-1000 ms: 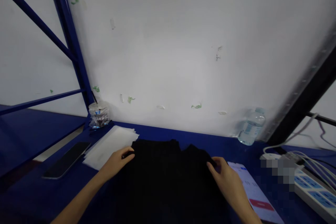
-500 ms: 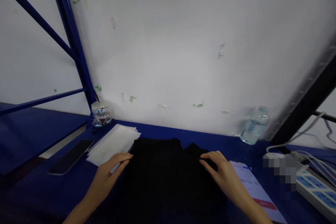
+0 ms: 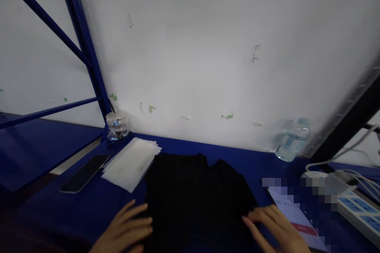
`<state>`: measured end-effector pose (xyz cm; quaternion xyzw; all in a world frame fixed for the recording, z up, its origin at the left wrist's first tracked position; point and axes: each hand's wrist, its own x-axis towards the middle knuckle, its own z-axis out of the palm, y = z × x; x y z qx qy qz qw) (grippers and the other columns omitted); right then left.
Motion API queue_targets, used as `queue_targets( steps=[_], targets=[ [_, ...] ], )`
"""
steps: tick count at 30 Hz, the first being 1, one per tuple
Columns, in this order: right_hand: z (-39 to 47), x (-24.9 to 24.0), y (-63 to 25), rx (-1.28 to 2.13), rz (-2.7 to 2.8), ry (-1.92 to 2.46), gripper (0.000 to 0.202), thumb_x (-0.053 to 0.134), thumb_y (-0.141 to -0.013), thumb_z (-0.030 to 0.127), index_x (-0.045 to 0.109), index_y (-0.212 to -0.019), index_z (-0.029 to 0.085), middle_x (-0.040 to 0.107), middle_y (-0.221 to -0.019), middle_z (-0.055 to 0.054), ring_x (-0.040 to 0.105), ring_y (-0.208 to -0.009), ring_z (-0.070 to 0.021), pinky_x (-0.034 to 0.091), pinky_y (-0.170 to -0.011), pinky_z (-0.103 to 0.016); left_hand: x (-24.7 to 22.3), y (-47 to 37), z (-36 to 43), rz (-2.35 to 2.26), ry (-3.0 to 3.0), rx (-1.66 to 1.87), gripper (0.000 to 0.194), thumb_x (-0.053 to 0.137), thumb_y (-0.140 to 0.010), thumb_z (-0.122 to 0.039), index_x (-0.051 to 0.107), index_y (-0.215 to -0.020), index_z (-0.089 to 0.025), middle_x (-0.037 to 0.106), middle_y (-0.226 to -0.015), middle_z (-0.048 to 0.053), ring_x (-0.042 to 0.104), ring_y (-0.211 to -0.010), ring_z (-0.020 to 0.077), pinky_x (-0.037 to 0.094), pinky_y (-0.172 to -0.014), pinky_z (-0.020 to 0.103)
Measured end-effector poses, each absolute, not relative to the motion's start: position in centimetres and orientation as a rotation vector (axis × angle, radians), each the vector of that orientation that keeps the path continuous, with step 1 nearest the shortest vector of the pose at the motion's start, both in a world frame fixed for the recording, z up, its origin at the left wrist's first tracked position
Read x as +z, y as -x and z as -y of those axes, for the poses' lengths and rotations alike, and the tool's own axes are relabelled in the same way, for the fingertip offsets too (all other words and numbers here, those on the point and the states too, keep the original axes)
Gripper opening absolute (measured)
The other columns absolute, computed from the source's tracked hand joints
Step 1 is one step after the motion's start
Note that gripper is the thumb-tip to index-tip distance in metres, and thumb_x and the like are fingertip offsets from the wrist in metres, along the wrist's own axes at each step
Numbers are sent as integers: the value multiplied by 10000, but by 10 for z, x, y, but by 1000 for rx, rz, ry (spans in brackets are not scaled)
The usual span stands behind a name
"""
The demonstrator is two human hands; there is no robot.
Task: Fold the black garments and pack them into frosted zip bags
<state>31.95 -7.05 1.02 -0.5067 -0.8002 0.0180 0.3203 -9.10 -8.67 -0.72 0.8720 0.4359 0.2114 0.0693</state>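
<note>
Across the blue table [image 3: 252, 163] below a white wall [image 3: 190, 47], 1 black garment [image 3: 192, 193] lies spread. The left hand [image 3: 124, 227], fingers splayed, grips nothing beside its left edge; whether the right hand [image 3: 274, 227] pinches the opposite edge is hard to tell.

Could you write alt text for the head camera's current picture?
A person's left hand, spread open, and right hand are at opposite edges of a black cloth on a blue table; white papers lie to its left.
</note>
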Motion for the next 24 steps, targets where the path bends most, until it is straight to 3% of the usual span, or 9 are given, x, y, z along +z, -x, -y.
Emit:
queue_targets(
  steps=[3,5,7,12,15,18,20,24],
  targets=[
    [44,29,-290,139,2115,1414,204,498,-875,381,625,-1004,286,648,-925,-59,613,-888,-227,508,-799,-365,9,91,47,-1537,-2551,728,393,472,-897,-292,505,-1273,-403,572,-1295,-48,458,-1257,228,407,-1040,416],
    [25,33,-269,151,2199,1406,301,492,-877,305,555,-1170,280,637,-981,-62,606,-921,-225,493,-826,-371,12,90,21,-1563,-2565,693,476,457,-874,-219,443,-1335,-337,515,-1352,-14,445,-1260,220,399,-1044,397],
    [8,32,-253,125,2288,1403,377,496,-846,199,524,-1218,249,633,-1000,-70,606,-920,-225,484,-825,-372,11,89,0,-1535,-2602,667,518,429,-843,-142,440,-1337,-295,499,-1360,10,450,-1246,212,387,-1046,393],
    [-40,38,-239,306,2263,1394,181,473,-782,104,617,-834,201,647,-756,-16,612,-673,-151,460,-635,-255,21,85,-37,-1539,-2496,750,290,404,-866,-187,645,-1012,-249,680,-1030,16,609,-980,194,469,-899,336],
    [-69,50,-244,349,2073,1448,139,486,-803,170,597,-885,188,662,-746,-12,625,-672,-140,450,-639,-240,31,78,-60,-1751,-2335,855,275,438,-872,-295,633,-1056,-231,700,-937,17,643,-846,204,502,-791,329],
    [-75,56,-254,288,1968,1505,170,452,-860,269,568,-950,183,675,-819,-40,638,-717,-155,446,-650,-257,28,66,-71,-1881,-2311,979,355,449,-871,-309,570,-1182,-189,668,-1081,74,600,-1013,259,450,-902,418],
    [-60,51,-264,227,1974,1559,198,426,-886,347,567,-859,210,660,-723,-16,629,-642,-162,419,-582,-257,21,56,-66,-1816,-2394,1006,376,433,-894,-313,539,-1232,-187,611,-1216,89,504,-1179,272,367,-1007,458],
    [-14,30,-282,26,2074,1790,314,373,-914,398,546,-716,226,599,-545,-3,611,-522,-200,363,-490,-277,9,31,-40,-1500,-2602,665,424,353,-955,-387,406,-1367,-300,464,-1406,15,295,-1355,248,245,-1099,490]
  ],
)
